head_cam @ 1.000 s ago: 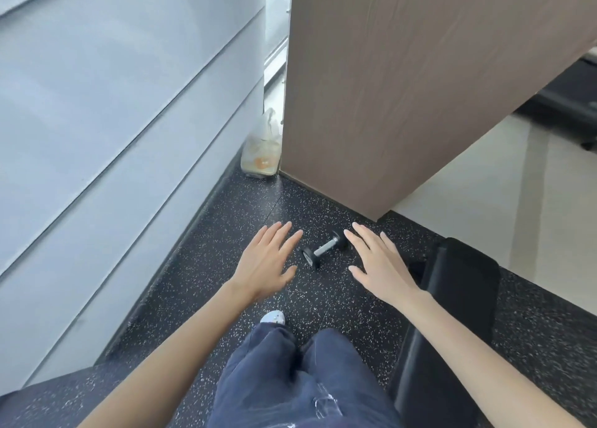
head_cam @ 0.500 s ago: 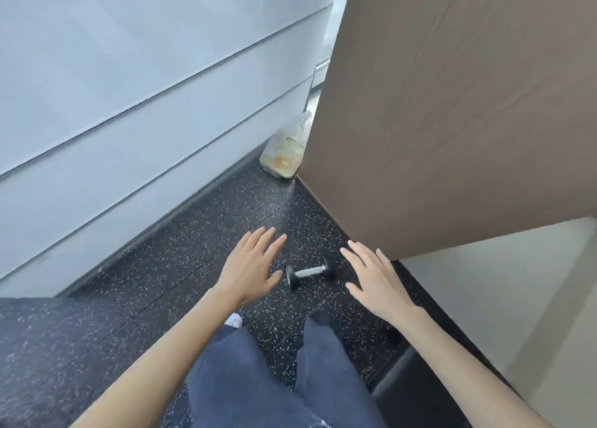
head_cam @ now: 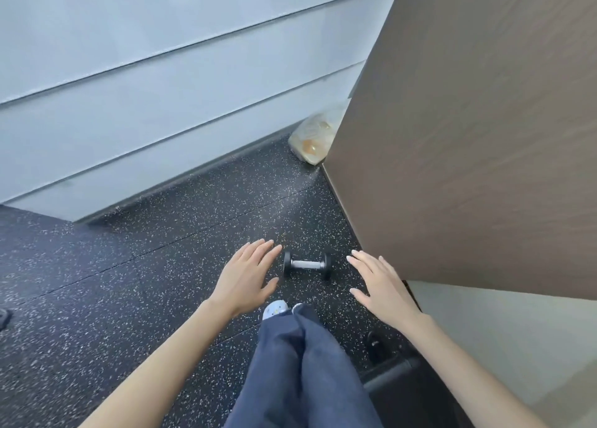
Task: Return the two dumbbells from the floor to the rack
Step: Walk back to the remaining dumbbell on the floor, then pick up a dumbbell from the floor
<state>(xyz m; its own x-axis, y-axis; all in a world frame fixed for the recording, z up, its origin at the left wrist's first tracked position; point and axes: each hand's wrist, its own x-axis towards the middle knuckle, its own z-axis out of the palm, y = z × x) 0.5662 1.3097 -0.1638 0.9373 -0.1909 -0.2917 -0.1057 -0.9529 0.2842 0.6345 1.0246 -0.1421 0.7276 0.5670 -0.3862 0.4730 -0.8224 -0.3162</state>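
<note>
Speckled floor (head_cam: pixel 181 266) between wall (head_cam: pixel 161 104) and panel (head_cam: pixel 468 136), dumbbell (head_cam: pixel 307 265) lying free, left hand (head_cam: pixel 247 277) and right hand (head_cam: pixel 381 283) spread flat, flanking it.

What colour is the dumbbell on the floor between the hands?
The dumbbell has black end weights and a silver metal handle, seen in the head view.

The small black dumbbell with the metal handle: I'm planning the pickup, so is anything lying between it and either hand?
Nothing visible. The small black dumbbell with the metal handle lies on bare speckled floor between the open left hand and right hand.
</note>
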